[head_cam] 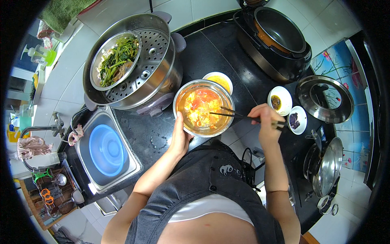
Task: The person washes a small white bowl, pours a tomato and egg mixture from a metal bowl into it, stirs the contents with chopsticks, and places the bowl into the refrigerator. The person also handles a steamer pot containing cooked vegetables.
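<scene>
My left hand [179,137] holds a stainless steel bowl [178,120] by its left side, near the counter's front edge. Inside the bowl lies a mix of scrambled egg and tomato [202,106]. My right hand [266,119] grips a pair of black chopsticks [240,116], whose tips reach into the food. Partly hidden behind the steel bowl is a small white bowl [230,84] with something yellow in it.
A large steamer [161,85] with a dish of greens [117,61] stands back left, above a sink [137,166] holding a blue basin [106,149]. Rightward are a rice cooker [253,52], two small bowls [285,105] [301,126], a glass-centred lid [307,106] and a lidded pan [327,170].
</scene>
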`<state>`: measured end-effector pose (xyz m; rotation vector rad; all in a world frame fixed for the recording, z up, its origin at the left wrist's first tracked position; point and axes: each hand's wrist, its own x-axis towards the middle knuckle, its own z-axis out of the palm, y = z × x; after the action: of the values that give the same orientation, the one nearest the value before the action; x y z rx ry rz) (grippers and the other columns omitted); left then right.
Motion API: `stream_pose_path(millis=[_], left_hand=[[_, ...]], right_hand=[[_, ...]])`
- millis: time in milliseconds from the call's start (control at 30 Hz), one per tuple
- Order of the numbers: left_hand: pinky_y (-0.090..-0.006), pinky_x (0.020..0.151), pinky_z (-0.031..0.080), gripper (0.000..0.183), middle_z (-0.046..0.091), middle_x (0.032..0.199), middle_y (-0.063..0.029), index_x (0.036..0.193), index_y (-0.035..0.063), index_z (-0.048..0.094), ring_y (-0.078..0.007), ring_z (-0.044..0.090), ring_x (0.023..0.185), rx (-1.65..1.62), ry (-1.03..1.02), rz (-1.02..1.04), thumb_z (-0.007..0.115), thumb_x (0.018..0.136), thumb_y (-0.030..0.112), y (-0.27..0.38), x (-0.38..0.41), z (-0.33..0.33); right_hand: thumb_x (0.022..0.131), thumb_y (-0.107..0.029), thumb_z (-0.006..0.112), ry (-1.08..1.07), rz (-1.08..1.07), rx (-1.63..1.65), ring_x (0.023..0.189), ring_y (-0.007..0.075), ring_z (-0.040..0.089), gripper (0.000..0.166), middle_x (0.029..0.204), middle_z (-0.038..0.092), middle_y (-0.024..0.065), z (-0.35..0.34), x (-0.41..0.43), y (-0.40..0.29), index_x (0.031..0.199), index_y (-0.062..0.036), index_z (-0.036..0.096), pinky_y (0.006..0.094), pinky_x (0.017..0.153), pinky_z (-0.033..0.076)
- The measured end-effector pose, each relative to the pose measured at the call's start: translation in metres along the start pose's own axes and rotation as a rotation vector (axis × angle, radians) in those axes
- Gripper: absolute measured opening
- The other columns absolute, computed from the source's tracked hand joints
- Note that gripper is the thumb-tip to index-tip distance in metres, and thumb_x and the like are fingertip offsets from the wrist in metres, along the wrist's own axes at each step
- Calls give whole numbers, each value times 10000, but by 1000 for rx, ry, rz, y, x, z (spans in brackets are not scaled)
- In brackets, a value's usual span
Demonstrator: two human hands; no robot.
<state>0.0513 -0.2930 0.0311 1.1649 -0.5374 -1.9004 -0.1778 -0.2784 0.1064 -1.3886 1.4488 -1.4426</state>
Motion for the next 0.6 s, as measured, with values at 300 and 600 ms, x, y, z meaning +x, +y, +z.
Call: stream_pose_path(millis=[300,600], left_hand=[[-349,900,411,636,406,1271,-108,1300,66,263,-198,444,1134,-13,-24,27,318,874,535,6,-4,14],[-361,932,387,632,391,1279,-112,1297,60,264,-207,425,1152,17,-22,15,312,877,530,8,-8,16]], right_hand=[[880,-118,396,31,-216,21,618,135,528,291,760,578,130,4,-8,7,700,57,543,241,548,444],[881,-119,405,-63,-156,43,604,113,519,298,740,567,118,-1,13,13,685,57,546,217,528,434]])
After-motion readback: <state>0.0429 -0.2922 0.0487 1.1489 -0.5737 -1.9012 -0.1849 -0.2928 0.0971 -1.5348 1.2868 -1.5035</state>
